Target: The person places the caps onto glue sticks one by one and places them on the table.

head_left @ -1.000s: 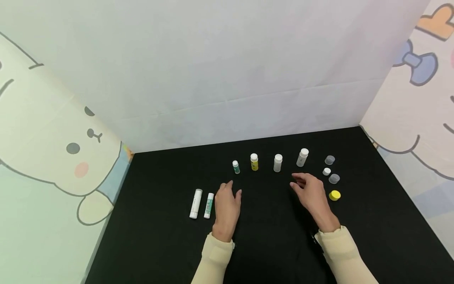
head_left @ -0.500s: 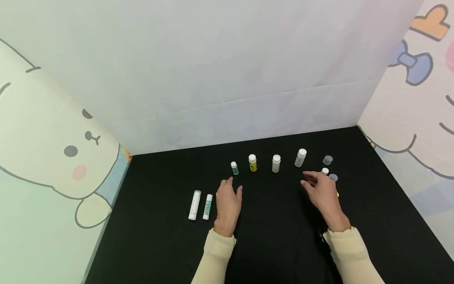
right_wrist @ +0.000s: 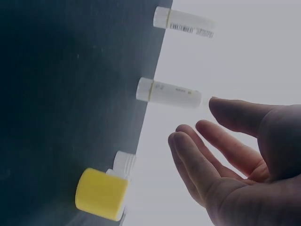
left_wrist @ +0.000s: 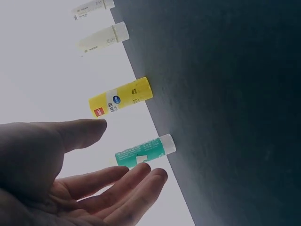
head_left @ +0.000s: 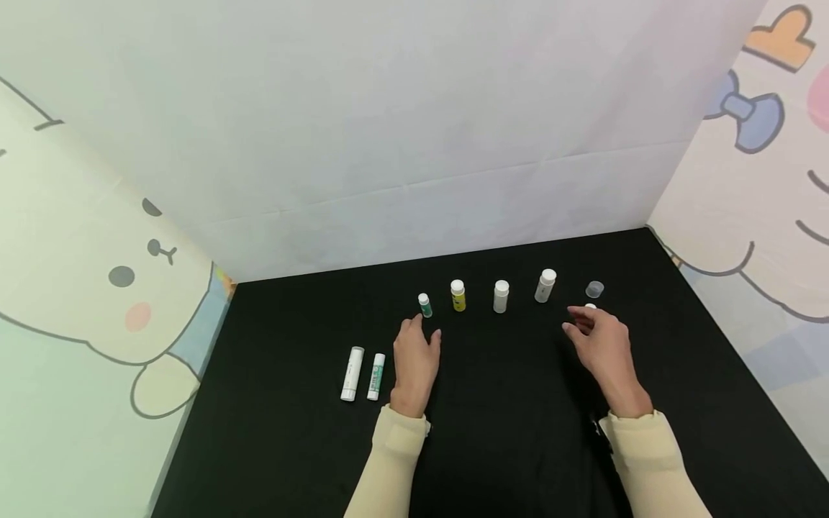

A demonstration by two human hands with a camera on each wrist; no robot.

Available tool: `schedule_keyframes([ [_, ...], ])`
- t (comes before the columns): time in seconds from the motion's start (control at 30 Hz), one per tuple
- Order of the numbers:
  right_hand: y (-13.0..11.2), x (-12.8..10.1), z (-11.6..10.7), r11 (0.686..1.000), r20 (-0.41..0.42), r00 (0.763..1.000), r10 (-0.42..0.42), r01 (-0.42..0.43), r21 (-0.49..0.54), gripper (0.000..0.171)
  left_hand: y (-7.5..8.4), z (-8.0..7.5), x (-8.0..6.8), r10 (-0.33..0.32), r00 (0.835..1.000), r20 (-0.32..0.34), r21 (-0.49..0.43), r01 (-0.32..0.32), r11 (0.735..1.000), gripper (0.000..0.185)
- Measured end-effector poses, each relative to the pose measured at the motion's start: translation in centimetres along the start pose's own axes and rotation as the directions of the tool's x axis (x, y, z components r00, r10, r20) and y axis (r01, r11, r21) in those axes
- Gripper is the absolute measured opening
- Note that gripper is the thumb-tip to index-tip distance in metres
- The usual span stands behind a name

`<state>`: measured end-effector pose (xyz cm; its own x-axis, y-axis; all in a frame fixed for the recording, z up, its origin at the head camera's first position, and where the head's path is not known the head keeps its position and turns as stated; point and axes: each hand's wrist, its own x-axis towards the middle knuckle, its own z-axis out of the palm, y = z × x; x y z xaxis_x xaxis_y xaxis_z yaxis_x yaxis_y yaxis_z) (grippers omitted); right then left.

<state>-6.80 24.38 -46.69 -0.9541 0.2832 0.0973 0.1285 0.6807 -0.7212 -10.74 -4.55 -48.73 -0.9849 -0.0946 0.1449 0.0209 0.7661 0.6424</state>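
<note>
Right hand point(head_left: 604, 344) has shifted over the caps point(right_wrist: 102, 193) (fingers apart, empty).

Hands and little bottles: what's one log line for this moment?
left hand: open, near green bottle | right hand: open, near white cap

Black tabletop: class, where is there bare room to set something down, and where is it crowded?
Bare: the black tabletop between the left hand and right hand, and left of the lying sticks. Crowded: the standing row and caps.
</note>
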Motion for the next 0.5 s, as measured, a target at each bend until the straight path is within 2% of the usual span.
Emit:
schedule_keyframes([
  [0.33,0.4,-0.1,-0.9,0.999,-0.036,0.998,0.048,-0.048,-0.007,0.033,-0.2,0.1,1.3,-0.071,0.997,0.021,-0.045,0.072,0.996,0.051],
  [0.5,0.9,0.0,-1.5,0.997,-0.064,0.995,0.074,-0.075,-0.016,0.035,-0.2,0.1,1.9,-0.084,0.996,0.023,-0.073,0.085,0.994,0.051],
])
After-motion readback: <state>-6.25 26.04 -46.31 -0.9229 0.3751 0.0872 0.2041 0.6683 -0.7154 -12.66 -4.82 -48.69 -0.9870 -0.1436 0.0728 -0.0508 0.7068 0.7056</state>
